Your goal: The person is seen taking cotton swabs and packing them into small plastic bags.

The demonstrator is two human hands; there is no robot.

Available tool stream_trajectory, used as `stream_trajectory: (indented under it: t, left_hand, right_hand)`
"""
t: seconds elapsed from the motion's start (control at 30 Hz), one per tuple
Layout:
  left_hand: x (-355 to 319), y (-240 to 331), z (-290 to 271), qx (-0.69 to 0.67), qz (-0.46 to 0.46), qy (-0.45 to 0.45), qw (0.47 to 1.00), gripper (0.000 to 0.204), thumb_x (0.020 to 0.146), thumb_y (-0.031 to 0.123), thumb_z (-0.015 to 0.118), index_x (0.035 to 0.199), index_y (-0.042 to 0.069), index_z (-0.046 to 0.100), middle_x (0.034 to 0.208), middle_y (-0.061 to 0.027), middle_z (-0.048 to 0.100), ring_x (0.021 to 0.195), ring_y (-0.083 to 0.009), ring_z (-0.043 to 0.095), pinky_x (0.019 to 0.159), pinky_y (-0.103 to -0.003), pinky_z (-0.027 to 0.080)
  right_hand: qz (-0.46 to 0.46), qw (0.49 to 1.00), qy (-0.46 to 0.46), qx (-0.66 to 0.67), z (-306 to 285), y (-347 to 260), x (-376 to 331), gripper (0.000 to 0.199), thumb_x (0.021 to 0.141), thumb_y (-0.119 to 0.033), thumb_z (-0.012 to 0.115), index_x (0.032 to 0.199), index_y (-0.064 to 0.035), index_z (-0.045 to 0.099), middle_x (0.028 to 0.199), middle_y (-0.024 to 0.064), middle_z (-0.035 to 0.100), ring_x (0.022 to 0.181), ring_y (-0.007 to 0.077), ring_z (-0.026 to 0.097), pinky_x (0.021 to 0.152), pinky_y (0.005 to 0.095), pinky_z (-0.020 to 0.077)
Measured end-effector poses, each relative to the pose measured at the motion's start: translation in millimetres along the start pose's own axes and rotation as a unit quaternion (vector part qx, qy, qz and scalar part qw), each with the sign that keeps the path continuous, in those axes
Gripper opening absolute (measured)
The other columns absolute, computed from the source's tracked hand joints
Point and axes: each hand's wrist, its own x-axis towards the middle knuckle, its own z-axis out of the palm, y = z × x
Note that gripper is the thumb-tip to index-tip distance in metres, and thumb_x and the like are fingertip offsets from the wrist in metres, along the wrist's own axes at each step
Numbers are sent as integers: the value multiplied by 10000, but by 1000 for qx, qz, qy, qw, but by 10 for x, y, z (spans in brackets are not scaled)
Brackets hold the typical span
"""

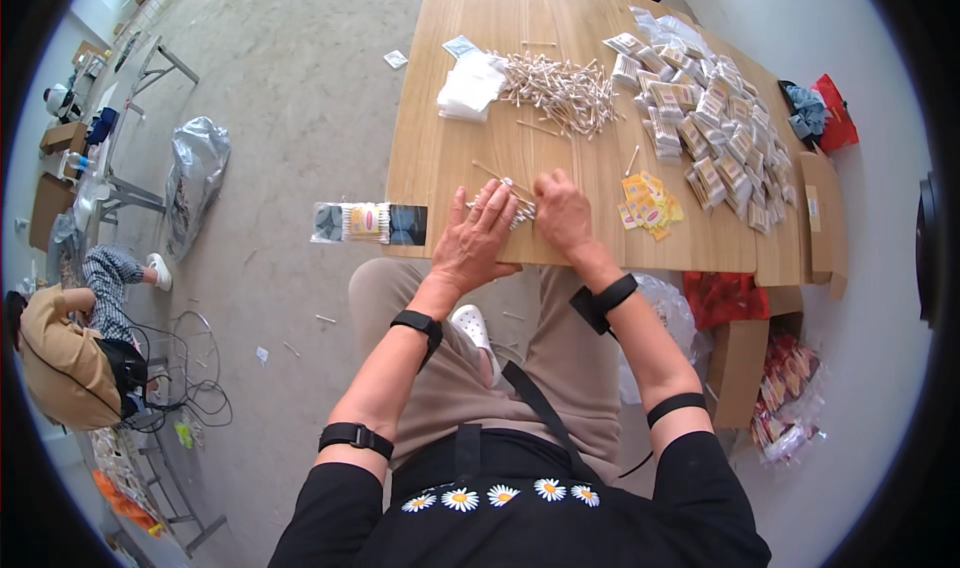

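My left hand lies with its fingers stretched out over a small bunch of cotton swabs near the table's front edge. Close beside it, my right hand is curled closed at the right end of that bunch; its fingertips are hidden, so what they pinch cannot be made out. Just beyond my fingers a loose cotton swab lies slantwise. Farther back is a heap of loose cotton swabs, next to a stack of clear plastic bags. Some yellow cards lie right of my right hand.
A large pile of packed swab bags covers the table's right side. A filled swab pack overhangs the left edge. Cardboard boxes and red packaging stand lower right. Another person sits at far left by cables.
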Motion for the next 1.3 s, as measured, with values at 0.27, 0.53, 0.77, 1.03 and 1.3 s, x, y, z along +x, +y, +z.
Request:
stream_trajectory:
  t: [0.27,0.53,0.77,1.03,1.3]
  left_hand:
    - [8,-18,13,-1,17,7,1000,1078,598,555,815,1458,67,386,1554,-102,312,1473,-240,236,1183,-581,156]
    - [11,8,45,-16,8,0,1000,985,624,533,812,1406,68,434,1488,-108,393,1419,-294,335,1171,-598,165]
    - [6,11,10,-21,10,10,1000,1082,583,535,834,1450,64,388,1532,-91,348,1457,-250,271,1179,-584,166]
    - [8,6,-33,-6,-9,-9,1000,1086,583,526,843,1463,92,379,1554,-48,327,1468,-212,252,1200,-556,146]
    - [48,54,-30,-3,-1,-17,1000,1097,582,537,841,1465,86,372,1559,-46,318,1471,-214,242,1203,-552,141]
  right_hand:
    - [29,999,9,36,-7,-324,346,117,824,-157,636,836,-41,631,906,149,622,856,358,641,747,458,522]
    - [27,991,-123,-53,316,-586,780,179,825,-140,621,971,-47,668,1053,150,662,934,336,690,802,420,566]
    - [-8,997,71,-21,259,-242,1013,135,853,-174,620,926,-61,628,970,145,646,885,341,666,770,434,557]
    - [149,971,105,-153,-286,787,623,187,828,-175,664,985,-77,644,1058,145,627,910,331,677,770,433,561]
    - [171,966,77,-180,-371,1304,638,162,810,-106,637,963,-55,624,1027,154,686,931,359,683,790,442,564]
